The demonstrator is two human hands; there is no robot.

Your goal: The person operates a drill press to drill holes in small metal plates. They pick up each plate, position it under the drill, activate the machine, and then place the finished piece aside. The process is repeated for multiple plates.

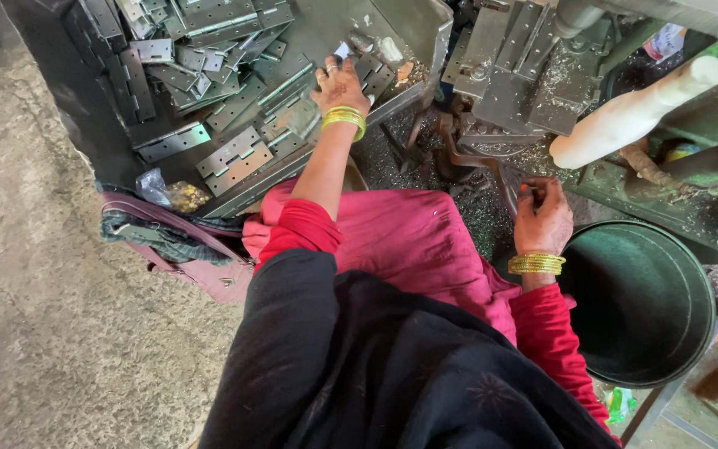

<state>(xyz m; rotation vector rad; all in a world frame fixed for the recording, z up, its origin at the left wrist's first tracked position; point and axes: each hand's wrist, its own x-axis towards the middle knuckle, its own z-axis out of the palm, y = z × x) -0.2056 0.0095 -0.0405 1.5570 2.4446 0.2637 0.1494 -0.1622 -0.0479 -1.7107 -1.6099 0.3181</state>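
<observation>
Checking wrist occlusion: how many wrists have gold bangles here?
2. One set of bangles on the left hand, over the pile of metal hinges; one set on the right hand, beside the dark bucket.

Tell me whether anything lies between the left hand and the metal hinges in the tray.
Nothing visible does: the left hand already rests directly on the pile of metal hinges in the tray.

The person wears a bright pink garment with red sleeves (297, 229) pushed up the forearms, and a black shawl (376, 366) with a faint flower pattern draped over the front. Stacked gold bangles (344, 119) circle each wrist, and a ring sits on the left hand (338, 83).
</observation>
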